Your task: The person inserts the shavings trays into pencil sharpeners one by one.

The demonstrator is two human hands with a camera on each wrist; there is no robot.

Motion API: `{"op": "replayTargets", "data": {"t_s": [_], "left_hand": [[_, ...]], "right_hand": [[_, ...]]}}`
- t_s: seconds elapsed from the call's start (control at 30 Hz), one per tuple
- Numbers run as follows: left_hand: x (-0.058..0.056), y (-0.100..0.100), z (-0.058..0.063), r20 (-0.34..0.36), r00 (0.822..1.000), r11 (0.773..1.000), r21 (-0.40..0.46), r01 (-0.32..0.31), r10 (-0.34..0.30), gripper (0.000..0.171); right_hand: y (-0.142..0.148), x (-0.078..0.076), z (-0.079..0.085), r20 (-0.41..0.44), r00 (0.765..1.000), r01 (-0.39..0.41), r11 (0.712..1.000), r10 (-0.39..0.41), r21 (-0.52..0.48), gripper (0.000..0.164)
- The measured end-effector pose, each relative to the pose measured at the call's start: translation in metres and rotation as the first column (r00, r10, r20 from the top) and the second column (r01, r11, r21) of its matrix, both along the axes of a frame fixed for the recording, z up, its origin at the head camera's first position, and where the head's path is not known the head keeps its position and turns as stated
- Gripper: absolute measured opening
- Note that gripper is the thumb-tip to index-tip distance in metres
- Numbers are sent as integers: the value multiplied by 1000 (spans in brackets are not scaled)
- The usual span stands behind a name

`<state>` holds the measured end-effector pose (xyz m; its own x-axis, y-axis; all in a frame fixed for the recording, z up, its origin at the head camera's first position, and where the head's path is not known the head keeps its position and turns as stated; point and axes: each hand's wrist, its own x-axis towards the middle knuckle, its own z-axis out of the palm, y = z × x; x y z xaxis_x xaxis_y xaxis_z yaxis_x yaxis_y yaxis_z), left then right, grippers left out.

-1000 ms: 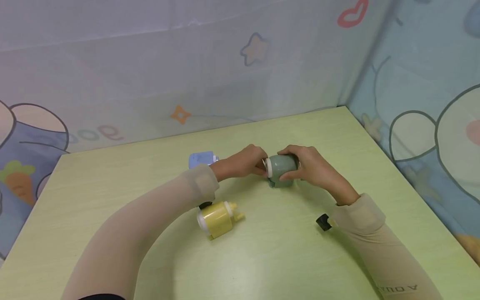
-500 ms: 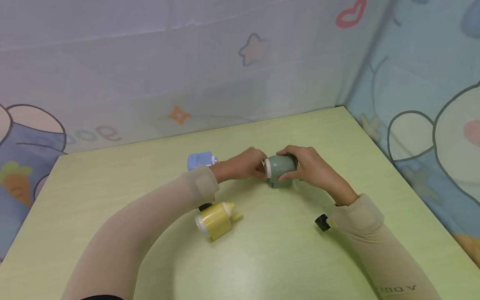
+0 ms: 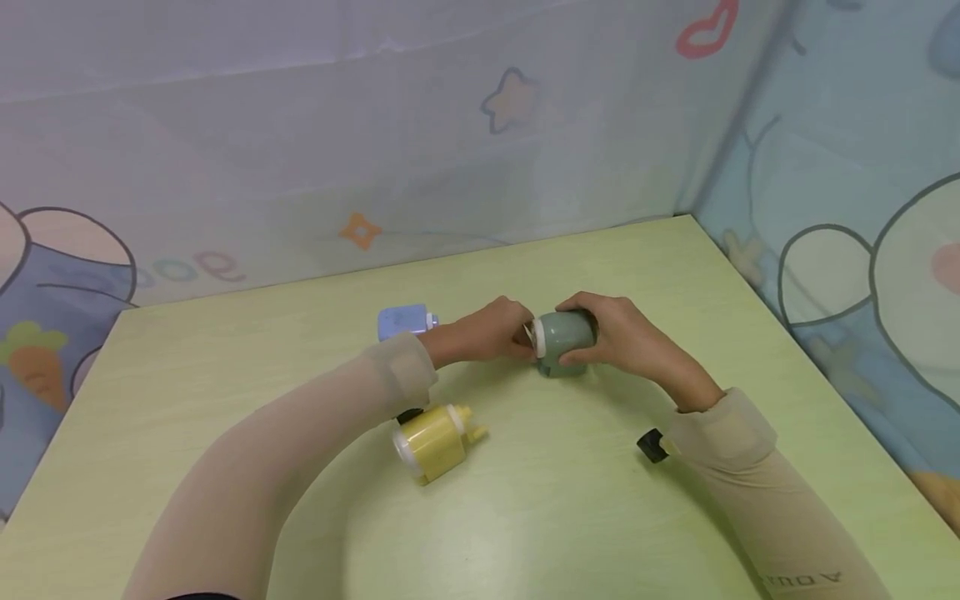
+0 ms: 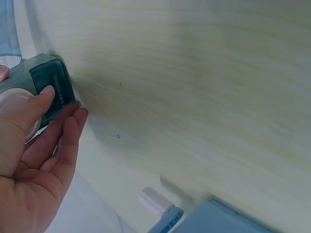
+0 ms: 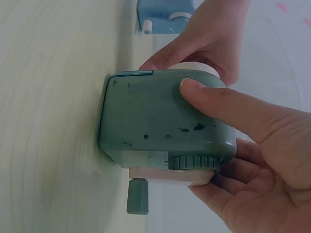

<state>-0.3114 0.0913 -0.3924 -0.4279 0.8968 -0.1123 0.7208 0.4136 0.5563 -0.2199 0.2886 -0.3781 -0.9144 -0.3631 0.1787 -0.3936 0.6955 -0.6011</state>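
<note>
A green hand-crank pencil sharpener (image 3: 564,340) stands on the table between both hands. My right hand (image 3: 618,335) grips its body from the crank end, with the thumb (image 5: 194,87) over one side and the fingers curled round behind. My left hand (image 3: 495,329) is at the white-ringed front end; its thumb (image 4: 46,94) presses on the dark green drawer panel (image 4: 53,85) and its fingertips pinch against that panel's edge. The crank handle (image 5: 138,196) points away from the body in the right wrist view. Dark smudges mark the green casing.
A yellow crank sharpener (image 3: 433,442) lies nearer the person, under the left forearm's edge. Behind the left wrist is a blue sharpener (image 3: 402,321), partly covered by the sleeve. A printed cloth wall (image 3: 442,167) borders the table's back, and another (image 3: 832,275) the right side.
The left hand has sunk very slightly at the sharpener's front end. The right hand keeps its grip, and the yellow and blue sharpeners stay in place.
</note>
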Motion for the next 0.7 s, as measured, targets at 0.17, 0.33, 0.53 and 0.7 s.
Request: {"op": "replayTargets", "data": {"t_s": [0.17,0.33,0.53,0.7], "left_hand": [[-1,-5,-1,14,1000,1000,-13,-22,22,34],[-1,-9,-2,19,998,998,-41,-56,57,40],[3,-13,2,0,999,998,-50,-37,37,37],[3,-15,0,-26,1000,998,-58,-10,9,32]], "right_hand": [[2,-2,1,-3,1000,-22,999,22,33,62],[5,-5,3,7,999,-41,995,41,86,65],[7,-6,5,36,997,-69,988,64,139,64],[7,-4,8,71,994,-93,979,81,181,69]]}}
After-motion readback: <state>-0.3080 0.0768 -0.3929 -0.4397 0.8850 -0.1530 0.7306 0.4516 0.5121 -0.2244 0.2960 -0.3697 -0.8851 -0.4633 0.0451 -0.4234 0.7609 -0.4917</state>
